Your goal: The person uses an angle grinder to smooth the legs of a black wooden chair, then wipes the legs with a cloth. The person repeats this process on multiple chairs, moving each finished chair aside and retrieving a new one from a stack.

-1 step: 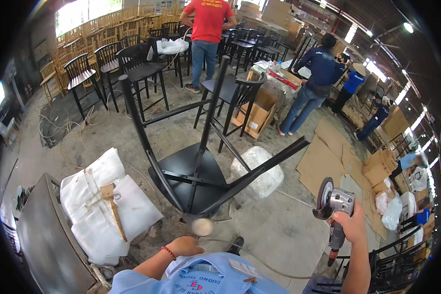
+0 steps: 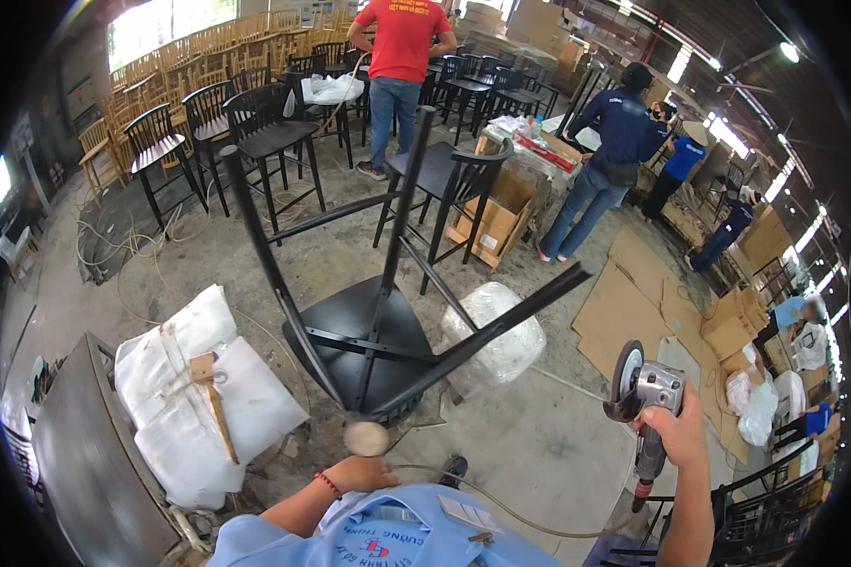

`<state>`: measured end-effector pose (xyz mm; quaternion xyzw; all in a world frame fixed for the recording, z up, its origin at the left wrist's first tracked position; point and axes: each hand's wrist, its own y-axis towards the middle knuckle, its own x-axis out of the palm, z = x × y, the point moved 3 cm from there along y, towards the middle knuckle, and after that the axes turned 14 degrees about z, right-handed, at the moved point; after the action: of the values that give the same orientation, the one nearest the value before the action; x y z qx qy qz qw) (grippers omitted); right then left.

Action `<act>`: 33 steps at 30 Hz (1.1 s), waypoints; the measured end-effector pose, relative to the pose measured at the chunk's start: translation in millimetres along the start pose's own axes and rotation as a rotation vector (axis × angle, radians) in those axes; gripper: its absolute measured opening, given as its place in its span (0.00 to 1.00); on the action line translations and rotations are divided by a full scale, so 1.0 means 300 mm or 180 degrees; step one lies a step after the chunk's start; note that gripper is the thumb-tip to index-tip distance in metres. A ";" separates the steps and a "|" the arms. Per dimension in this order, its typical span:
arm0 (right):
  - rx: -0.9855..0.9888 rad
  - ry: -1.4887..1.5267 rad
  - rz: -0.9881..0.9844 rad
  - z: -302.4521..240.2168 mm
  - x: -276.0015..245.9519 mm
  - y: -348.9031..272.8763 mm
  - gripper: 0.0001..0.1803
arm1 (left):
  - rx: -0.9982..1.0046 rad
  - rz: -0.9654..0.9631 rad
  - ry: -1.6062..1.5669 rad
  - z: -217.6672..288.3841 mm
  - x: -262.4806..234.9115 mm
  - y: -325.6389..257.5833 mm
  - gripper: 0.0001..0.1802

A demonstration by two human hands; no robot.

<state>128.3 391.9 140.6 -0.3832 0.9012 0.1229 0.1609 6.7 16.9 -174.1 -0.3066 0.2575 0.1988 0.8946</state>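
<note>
A black bar stool (image 2: 357,331) stands upside down before me, its legs pointing up. One leg rises toward me and ends in a blurred, pale round end (image 2: 366,438). Just below that end is my left hand (image 2: 361,474), close to my body, with a red bead bracelet at the wrist. Its fingers are mostly turned away, and I see nothing in it. My right hand (image 2: 676,430) is wrapped round a silver angle grinder (image 2: 659,386), held upright to the right of the stool. The grinder's disc (image 2: 626,370) faces left, toward the stool, apart from it.
White foam sheets (image 2: 194,406) lie at the left, beside a dark panel (image 2: 95,463). A plastic-wrapped bundle (image 2: 496,326) stands beyond the stool. Cardboard (image 2: 624,312) covers floor at right. A thin hose (image 2: 511,506) crosses near my foot. Several workers and many chairs are farther back.
The pale leg end and the stool appear slightly farther left in view. My left hand sits a little more to the right. The grinder stays nearly where it was in my right hand.
</note>
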 end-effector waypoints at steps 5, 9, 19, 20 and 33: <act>-0.0153 -0.0450 -0.0240 0.111 -0.152 0.277 0.34 | 0.1415 0.2525 -0.1203 0.515 -0.178 0.318 0.14; -0.0449 -0.0740 -0.0591 0.057 -0.173 0.428 0.36 | 0.1617 0.4223 -0.0784 0.821 -0.431 0.470 0.27; -0.0949 -0.1463 -0.1273 -0.148 -0.014 0.636 0.39 | 0.1302 0.3567 -0.1528 0.966 -0.583 0.822 0.20; -0.1010 -0.1538 -0.1311 -0.143 0.004 0.658 0.38 | 0.1357 0.3583 -0.1591 0.955 -0.582 0.830 0.20; -0.1035 -0.2576 -0.1297 -0.217 0.143 0.840 0.33 | 0.1350 0.3313 -0.1672 0.954 -0.589 0.833 0.13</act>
<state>-96.6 511.9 208.7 -0.4936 0.6419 0.3674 0.4576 -163.9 351.5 12.0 0.1029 0.1784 0.6223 0.7552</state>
